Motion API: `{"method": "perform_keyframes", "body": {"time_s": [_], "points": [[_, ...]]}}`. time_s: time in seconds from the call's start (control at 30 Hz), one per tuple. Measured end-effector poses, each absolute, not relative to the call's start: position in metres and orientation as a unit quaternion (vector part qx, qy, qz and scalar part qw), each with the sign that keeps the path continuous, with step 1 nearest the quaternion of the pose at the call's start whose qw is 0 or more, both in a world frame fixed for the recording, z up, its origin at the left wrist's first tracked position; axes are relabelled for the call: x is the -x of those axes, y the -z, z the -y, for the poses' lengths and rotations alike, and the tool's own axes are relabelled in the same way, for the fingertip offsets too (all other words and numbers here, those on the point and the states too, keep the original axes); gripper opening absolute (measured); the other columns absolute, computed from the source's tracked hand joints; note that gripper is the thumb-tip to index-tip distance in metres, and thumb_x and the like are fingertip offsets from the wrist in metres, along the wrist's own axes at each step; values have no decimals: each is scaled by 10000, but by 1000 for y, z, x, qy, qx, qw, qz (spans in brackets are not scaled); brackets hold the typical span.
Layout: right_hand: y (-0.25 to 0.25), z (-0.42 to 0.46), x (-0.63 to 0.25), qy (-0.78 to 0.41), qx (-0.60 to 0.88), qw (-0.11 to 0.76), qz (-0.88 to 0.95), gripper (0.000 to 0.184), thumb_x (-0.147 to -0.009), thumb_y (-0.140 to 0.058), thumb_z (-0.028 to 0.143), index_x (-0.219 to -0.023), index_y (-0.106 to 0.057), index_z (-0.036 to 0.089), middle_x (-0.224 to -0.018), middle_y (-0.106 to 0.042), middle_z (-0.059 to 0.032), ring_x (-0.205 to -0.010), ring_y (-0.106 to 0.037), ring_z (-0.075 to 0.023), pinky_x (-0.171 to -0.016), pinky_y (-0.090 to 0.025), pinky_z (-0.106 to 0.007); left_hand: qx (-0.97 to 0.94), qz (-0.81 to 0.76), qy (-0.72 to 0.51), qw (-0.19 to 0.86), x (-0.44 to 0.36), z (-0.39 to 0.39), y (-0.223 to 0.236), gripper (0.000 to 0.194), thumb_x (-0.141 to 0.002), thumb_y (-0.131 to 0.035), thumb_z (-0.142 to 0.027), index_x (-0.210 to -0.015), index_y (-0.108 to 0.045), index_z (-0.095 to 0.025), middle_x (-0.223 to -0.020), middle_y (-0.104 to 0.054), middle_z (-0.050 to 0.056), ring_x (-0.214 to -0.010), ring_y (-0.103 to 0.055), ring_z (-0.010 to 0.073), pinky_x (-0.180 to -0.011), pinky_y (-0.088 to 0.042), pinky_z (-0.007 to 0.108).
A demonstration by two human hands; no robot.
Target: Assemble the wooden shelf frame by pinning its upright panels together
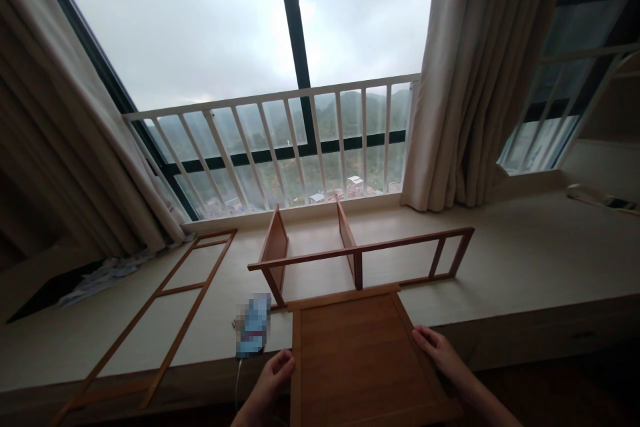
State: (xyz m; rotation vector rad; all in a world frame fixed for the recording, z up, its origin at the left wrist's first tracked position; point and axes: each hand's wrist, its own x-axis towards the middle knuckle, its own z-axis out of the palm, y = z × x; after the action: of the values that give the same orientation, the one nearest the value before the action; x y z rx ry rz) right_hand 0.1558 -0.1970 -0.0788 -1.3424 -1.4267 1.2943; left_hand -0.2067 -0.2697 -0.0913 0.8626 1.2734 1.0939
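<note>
A brown wooden panel with a raised frame is held flat in front of me, its far edge by the ledge's front. At its left edge, my left hand is closed on the frame. My right hand grips the opposite edge, fingertips on the side. Just beyond the panel, a partly assembled wooden frame with two upright boards lies on its side on the ledge. A separate ladder-like wooden frame slants down the ledge to the left, its lower end past the front edge.
A phone-like object, blurred out, lies on the pale ledge with a white cable hanging down. Behind stand a white railing and a window. Beige curtains hang at both sides. Crumpled cloth lies at left.
</note>
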Motion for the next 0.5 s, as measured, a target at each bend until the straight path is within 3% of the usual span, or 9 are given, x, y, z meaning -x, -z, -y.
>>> {"method": "perform_keyframes", "body": {"time_s": [0.1, 0.2, 0.3, 0.5], "points": [[83, 195, -158, -514, 527, 390, 554, 523, -537, -533, 648, -722, -651, 173, -761, -650, -54, -802, -568, -253, -732, -450, -349, -332, -501, -481, 639, 203, 270, 94, 457, -530, -641, -522, -782, -579, -146, -768, -608, 60, -731, -581, 200, -656, -435, 298], [88, 194, -161, -517, 526, 394, 548, 521, -522, -553, 637, -733, -653, 171, -787, -650, -57, -816, -568, -255, -743, -447, -346, -305, -455, -495, 675, 202, 268, 97, 555, -538, -634, -518, -960, -576, -163, -953, -605, 109, -931, -543, 284, -798, -404, 388], [92, 193, -163, -527, 516, 392, 551, 525, -517, -559, 634, -736, -653, 166, -790, -651, -58, -817, -570, -257, -745, -448, -351, -301, -429, -494, 694, 206, 266, 101, 552, -560, -636, -475, -1018, -564, -174, -1047, -576, 109, -1023, -490, 298, -871, -361, 416], [101, 196, -159, -510, 523, 418, 540, 533, -515, -558, 636, -750, -656, 167, -799, -653, -62, -813, -576, -258, -724, -461, -351, -330, -488, -478, 651, 211, 273, 89, 560, -564, -636, -454, -1040, -567, -166, -1053, -578, 114, -1049, -464, 317, -902, -328, 461]]}}
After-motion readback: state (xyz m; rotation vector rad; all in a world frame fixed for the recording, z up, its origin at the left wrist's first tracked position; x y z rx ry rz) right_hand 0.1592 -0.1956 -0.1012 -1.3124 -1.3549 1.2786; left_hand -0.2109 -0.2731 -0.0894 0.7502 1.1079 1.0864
